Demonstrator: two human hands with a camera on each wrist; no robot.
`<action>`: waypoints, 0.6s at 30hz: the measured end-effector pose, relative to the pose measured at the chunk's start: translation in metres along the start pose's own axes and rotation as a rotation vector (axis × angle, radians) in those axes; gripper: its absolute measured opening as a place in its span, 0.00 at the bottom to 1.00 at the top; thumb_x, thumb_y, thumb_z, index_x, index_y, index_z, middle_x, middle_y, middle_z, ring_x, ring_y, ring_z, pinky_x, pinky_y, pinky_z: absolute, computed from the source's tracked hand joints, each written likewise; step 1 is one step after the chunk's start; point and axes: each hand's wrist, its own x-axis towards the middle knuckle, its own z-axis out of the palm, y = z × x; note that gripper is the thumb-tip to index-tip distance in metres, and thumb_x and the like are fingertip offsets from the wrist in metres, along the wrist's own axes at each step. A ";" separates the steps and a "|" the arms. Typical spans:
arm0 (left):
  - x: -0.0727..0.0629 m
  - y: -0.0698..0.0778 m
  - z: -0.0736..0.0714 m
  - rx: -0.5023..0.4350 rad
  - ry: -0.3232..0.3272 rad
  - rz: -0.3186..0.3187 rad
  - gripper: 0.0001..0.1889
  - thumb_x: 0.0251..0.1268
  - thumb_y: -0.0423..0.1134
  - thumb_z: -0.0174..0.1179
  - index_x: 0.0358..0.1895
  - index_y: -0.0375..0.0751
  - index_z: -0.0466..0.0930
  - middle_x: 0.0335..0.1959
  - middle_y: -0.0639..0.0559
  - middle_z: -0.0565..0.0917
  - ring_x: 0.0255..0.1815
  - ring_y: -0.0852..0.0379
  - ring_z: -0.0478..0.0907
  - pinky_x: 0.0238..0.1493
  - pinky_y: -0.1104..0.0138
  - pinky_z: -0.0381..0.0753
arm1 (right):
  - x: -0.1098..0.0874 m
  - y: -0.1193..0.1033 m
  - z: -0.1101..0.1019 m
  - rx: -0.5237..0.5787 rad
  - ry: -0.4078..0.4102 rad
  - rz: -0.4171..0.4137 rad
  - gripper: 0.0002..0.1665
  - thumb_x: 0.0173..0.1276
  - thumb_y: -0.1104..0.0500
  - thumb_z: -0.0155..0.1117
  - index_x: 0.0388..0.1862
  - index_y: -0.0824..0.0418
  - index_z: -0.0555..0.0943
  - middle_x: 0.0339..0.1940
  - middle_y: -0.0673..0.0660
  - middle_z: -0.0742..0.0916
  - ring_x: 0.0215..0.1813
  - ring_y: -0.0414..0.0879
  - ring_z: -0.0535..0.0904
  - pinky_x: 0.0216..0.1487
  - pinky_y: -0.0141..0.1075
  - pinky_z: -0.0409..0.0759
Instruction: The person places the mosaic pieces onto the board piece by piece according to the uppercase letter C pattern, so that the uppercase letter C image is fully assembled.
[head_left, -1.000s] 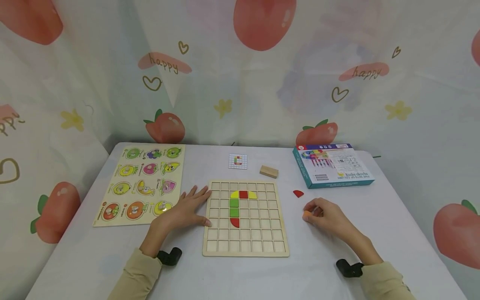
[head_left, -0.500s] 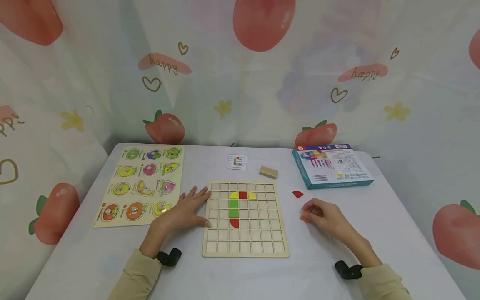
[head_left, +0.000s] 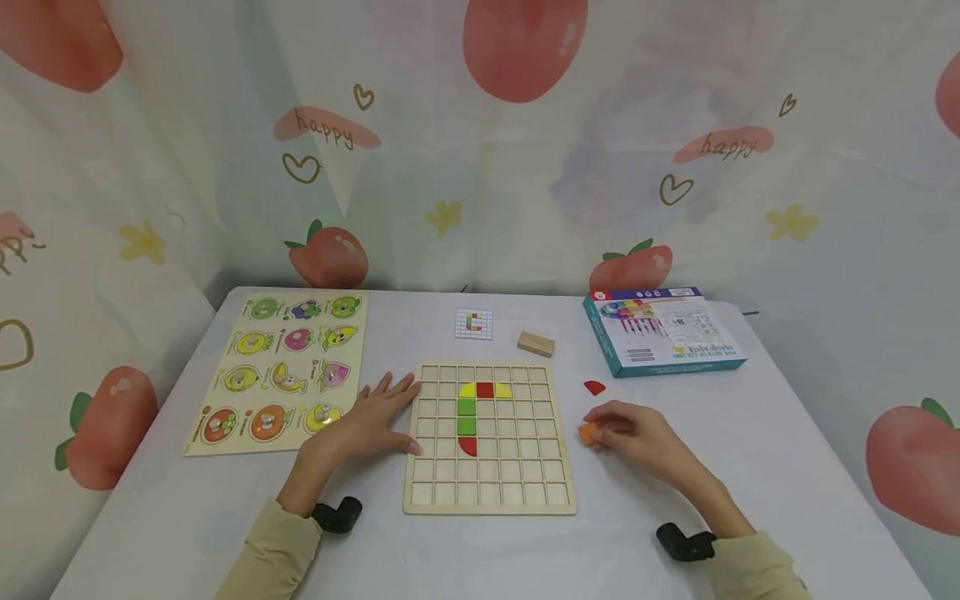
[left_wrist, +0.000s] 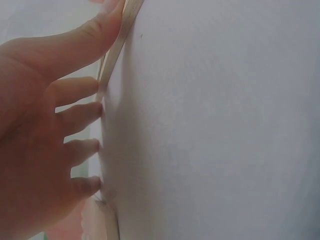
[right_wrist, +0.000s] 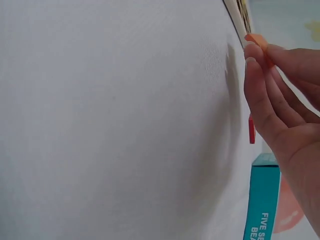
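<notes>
In the head view a wooden grid board [head_left: 517, 492] lies at mid-table with red, yellow and green pieces set in its cells, among them a green square [head_left: 467, 407] and a red quarter-circle [head_left: 468, 447]. My left hand [head_left: 362, 423] rests at the board's left edge, fingers spread, thumb and fingertips touching the rim. Just off the board's right edge, my right hand [head_left: 637, 435] pinches a small orange block [head_left: 587, 433] between thumb and fingers; the right wrist view shows the orange block [right_wrist: 258, 42] at the fingertips, raised off the cloth. Its full shape is partly hidden.
A loose red quarter-circle [head_left: 595, 387] lies beyond my right hand. Behind the board are a small pattern card [head_left: 474, 323] and a plain wooden block [head_left: 536, 343]. A teal box [head_left: 663, 333] stands back right; a fruit puzzle board [head_left: 281, 375] lies left.
My right hand has moved left toward the board with the orange block, which now shows more clearly. My left hand has stayed at the board's edge.
</notes>
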 end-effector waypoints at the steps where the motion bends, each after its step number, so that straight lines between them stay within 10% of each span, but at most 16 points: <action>1: 0.000 0.000 0.000 0.001 0.000 0.003 0.52 0.57 0.53 0.75 0.82 0.43 0.57 0.85 0.45 0.53 0.86 0.36 0.37 0.83 0.39 0.36 | 0.000 -0.001 0.001 0.020 -0.015 0.004 0.15 0.73 0.67 0.64 0.57 0.66 0.82 0.50 0.60 0.88 0.41 0.45 0.86 0.46 0.26 0.85; 18: -0.002 0.001 0.000 -0.001 0.004 0.010 0.52 0.57 0.53 0.76 0.82 0.42 0.58 0.85 0.44 0.53 0.86 0.35 0.38 0.83 0.38 0.36 | 0.010 -0.032 0.025 0.134 -0.134 -0.040 0.23 0.70 0.61 0.71 0.61 0.69 0.82 0.48 0.60 0.89 0.45 0.48 0.86 0.47 0.23 0.83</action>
